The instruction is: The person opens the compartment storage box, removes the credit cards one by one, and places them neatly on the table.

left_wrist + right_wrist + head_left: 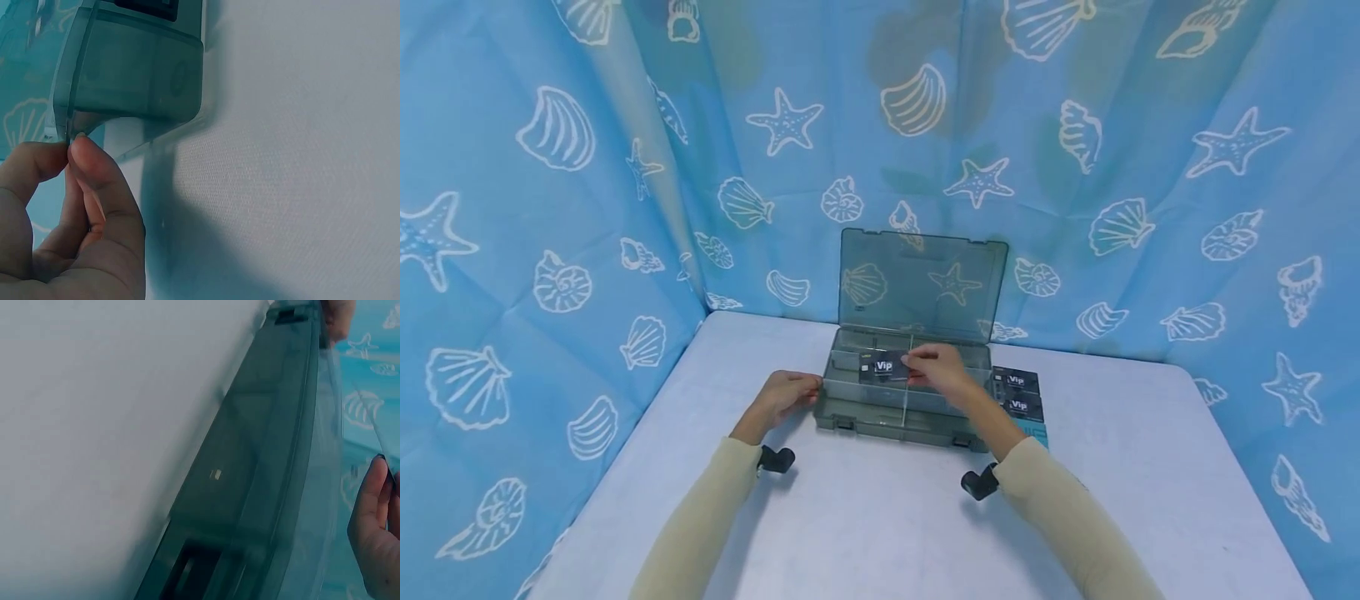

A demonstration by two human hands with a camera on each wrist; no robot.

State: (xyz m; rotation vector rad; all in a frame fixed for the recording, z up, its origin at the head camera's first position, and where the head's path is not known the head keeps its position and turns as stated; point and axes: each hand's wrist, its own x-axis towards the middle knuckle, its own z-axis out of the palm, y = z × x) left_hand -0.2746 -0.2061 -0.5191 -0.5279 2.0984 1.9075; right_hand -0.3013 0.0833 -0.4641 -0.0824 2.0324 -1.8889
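Observation:
A translucent grey compartment box (865, 427) stands on the table with its hinged lid (921, 283) raised at the back. My left hand (781, 395) is at the box's left end; in the left wrist view, thumb and forefinger pinch the rim of its end wall (134, 69). My right hand (942, 368) pinches the right end of a black card (871, 367) marked "Vip" and holds it over the back compartments. In the right wrist view the card (376, 428) shows nearly edge-on, above the box's front wall (244, 444).
Right of the box lie two more black "Vip" cards (1017, 381), one behind the other, with a teal item (1032, 430) in front, partly hidden by my right forearm. Clear dividers (906, 404) split the box. A blue shell-patterned curtain (850, 150) hangs behind the white table (865, 517).

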